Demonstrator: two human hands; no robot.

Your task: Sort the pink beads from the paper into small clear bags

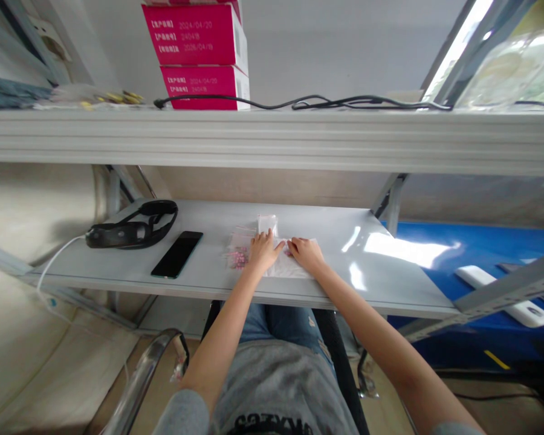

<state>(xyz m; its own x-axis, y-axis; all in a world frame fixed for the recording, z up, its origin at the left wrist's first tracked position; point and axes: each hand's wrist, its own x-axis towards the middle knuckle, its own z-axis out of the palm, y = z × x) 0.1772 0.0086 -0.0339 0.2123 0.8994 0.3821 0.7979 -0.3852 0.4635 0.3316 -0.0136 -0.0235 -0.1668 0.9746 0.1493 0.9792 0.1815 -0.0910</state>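
Observation:
My left hand [263,249] lies on thin clear plastic on the grey tabletop, fingers stretched forward and thumb out toward the right. Its fingertips meet the lower part of a small clear plastic bag [267,222]. Close by, my right hand [306,254] has its fingers curled in, pinching the edge of a clear plastic bag [290,269] that lies flat beneath both hands. A pink bit shows at its fingertips, too small to name. Left of my left hand is a clear packet of small pink and red pieces [239,258], with thin pale sticks around it.
A black phone [177,254] and a black headset-like device [133,226] with a white cable lie at the left. Above the table runs a shelf [272,140] bearing pink boxes [199,36] and a black cable [272,106]. White devices [505,295] rest on a blue surface at right.

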